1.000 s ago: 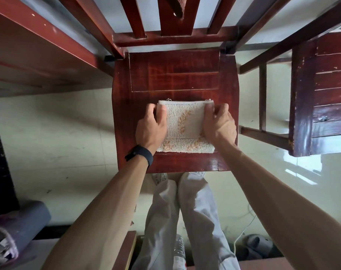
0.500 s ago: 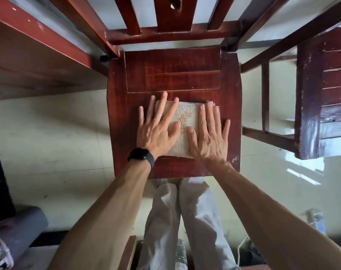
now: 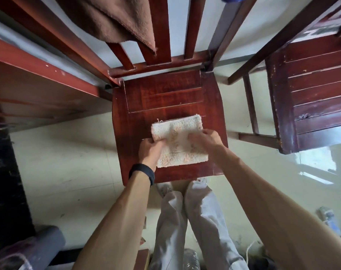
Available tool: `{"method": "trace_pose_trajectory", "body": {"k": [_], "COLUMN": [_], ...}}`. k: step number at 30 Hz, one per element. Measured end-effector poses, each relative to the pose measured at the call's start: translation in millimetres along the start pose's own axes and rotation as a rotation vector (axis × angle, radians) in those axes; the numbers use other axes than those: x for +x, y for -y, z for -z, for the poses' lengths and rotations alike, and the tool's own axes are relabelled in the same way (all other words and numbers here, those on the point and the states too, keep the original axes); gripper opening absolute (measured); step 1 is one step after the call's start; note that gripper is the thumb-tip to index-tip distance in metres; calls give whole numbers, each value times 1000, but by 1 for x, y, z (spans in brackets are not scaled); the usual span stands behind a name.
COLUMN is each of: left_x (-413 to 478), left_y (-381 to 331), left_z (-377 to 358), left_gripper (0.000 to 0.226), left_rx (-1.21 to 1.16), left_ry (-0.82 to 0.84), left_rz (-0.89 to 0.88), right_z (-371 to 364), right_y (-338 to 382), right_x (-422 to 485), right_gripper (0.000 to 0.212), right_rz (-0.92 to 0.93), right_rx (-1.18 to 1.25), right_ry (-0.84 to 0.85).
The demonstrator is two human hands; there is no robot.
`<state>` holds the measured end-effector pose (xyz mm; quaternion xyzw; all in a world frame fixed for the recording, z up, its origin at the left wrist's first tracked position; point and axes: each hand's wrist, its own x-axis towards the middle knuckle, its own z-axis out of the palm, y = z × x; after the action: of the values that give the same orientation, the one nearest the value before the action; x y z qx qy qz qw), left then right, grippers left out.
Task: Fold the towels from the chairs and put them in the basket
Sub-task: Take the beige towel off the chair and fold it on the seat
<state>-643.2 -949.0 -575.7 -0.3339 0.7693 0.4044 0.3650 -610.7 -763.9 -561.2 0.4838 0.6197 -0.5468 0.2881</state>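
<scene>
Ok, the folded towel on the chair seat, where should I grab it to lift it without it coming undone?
The folded towel lies flat on the chair seat as a layered rectangle, so probably pinch all layers at its left and right edges, coming in from the sides. The left hand and right hand grip there.

The brown towel (image 3: pixel 115 18) (top left) is cut off above.
</scene>
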Motion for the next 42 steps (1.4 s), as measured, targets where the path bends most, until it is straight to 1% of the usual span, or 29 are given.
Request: {"method": "trace_pose_trajectory", "body": {"k": [1,2,4,5,7,8,9,11,12,13,16,17,20,21,22,24,27,29,33,36,39,42], "left_x": [-7,-16,-41,-54,-91,-112,-136,-187,-211,-236,-310,-335,-406,-426,-446,-484,-537,-568,-625,-663,-701,-737], "left_y": [-3,-7,-17,-20,-34,-44,-54,-81,-93,-107,-142,-153,-177,-183,-188,-194,-196,-196,-190,-187,-186,-188], "left_z": [4,8,18,24,35,40,45,52,53,53,45,40,16,4,-11,-44,-103,-146,-235,-297,-353,-403], "left_gripper": [20,22,36,44,60,66,65,47,41,41,58,54,28,27,28,26,30,35,36,36,34,32], "left_rx": [-42,-54,-49,-44,10,62,111,191,220,253,307,303,345,366,395,466,557,586,588,578,565,559], "left_ry": [38,70,147,196,261,300,349,447,485,523,616,652,739,767,775,741,651,649,717,770,794,820], "left_rz": [-14,-40,-106,-127,-162,-184,-223,-310,-351,-393,-516,-550,-692,-740,-797,-953,-1179,-1274,-1316,-1358,-1408,-1453], "right_z": [6,14,37,51,80,95,111,142,157,171,207,215,235,241,247,264,303,336,414,471,525,580], "right_y": [0,0,-3,-3,-7,-8,-10,-10,-11,-11,-16,-20,-37,-44,-51,-65,-88,-107,-147,-173,-197,-219], "right_x": [-4,-13,-40,-61,-105,-131,-156,-215,-242,-271,-357,-383,-443,-454,-463,-476,-489,-495,-500,-506,-514,-516], "right_gripper": [14,13,12,16,50,59,59,47,40,35,33,30,28,27,25,17,25,22,16,14,14,16], "right_rz": [29,59,95,113,159,180,202,238,250,274,368,404,459,457,455,443,387,362,396,358,347,325], "right_rx": [29,75,166,193,189,181,170,178,203,243,398,466,686,752,799,804,752,745,788,786,779,769], "right_ry": [15,32,82,137,220,221,194,100,46,3,-120,-158,-328,-408,-496,-668,-866,-1000,-1180,-1269,-1333,-1352]}}
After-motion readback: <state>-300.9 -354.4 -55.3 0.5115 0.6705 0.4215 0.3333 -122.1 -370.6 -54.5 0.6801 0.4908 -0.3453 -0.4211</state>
